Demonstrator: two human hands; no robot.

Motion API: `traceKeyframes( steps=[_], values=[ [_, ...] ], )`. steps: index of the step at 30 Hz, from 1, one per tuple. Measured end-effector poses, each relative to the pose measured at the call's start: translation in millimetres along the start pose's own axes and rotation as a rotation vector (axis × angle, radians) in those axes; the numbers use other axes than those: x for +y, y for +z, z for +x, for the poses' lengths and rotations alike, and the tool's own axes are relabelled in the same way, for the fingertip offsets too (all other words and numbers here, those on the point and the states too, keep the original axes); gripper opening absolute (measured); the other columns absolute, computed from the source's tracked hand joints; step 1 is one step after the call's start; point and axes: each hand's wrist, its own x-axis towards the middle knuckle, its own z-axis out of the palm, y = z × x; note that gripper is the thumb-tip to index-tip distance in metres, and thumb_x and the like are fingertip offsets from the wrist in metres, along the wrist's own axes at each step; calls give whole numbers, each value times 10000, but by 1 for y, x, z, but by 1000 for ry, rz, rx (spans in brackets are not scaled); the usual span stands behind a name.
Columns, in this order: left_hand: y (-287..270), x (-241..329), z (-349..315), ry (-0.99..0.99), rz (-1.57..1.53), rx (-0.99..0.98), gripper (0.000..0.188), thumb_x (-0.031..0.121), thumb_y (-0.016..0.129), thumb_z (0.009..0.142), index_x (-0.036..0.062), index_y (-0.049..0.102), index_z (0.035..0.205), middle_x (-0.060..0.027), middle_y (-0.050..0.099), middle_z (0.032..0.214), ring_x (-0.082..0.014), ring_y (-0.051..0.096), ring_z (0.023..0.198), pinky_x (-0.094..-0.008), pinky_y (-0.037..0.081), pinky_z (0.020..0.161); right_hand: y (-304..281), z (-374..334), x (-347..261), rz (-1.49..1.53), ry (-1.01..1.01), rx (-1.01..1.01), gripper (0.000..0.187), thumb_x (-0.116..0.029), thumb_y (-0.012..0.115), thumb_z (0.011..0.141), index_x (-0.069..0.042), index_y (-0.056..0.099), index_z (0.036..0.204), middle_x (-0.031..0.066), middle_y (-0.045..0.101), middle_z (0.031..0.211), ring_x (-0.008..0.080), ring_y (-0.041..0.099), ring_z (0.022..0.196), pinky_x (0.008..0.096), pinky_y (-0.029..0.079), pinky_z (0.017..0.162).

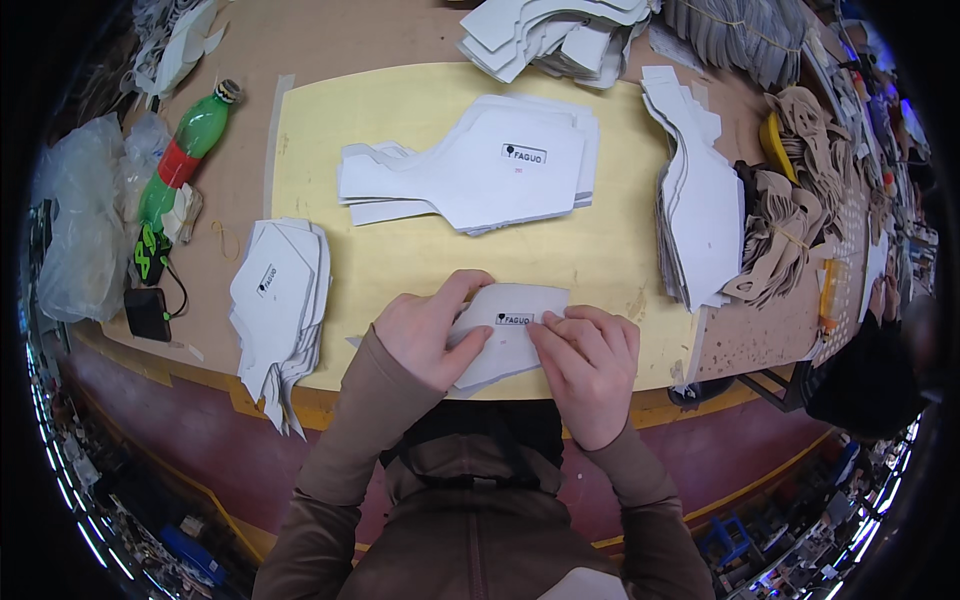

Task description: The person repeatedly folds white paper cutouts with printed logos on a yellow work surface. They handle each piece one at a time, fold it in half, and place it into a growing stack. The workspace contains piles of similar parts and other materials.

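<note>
Between the left hand [422, 335], gripping its side, and the right hand [592, 365], bent fingertips touching its face, grip unclear, a white piece [508, 352] is apparently being aligned, next probably needing steadying.

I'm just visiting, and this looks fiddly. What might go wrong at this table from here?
The left stack has narrow tips hanging past the front edge of the table; a passing sleeve might drag it off.

The middle stack is uneven, with sheets fanned at its narrow end, so a bump could spread it further.

The piece lies near the front edge, so it might drop if the left grip and right grip loosened.
</note>
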Motion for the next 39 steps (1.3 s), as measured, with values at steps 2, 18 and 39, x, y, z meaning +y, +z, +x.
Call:
traceKeyframes(
  steps=[2, 18, 39],
  values=[
    [1, -1, 0, 5, 2, 7, 372, 181, 715, 875, 117, 607, 1226, -202, 699, 805, -388, 691, 747, -437, 539, 684, -1, -1, 2, -20, -29, -15, 299, -82, 753, 719, -97, 754, 1017, 1, 674, 1045, 212, 631, 1043, 408, 437, 911],
    [3, 1, 0, -5, 22, 25, 364, 168, 719, 870, 105, 611, 1212, -200, 700, 808, -380, 687, 740, -433, 533, 672, -8, 3, 3, -137, -140, -120, 263, -137, 709, 824, -154, 756, 1083, 22, 643, 1055, 210, 617, 1075, 456, 447, 1010],
    [10, 3, -2, -12, 77, 66, 389, 151, 696, 870, 120, 578, 1240, -183, 676, 772, -390, 662, 715, -450, 514, 661, -4, 2, 2, -119, -109, -121, 387, -101, 710, 763, -228, 769, 1124, -1, 598, 978, 203, 616, 1064, 501, 419, 1073]
  ],
)
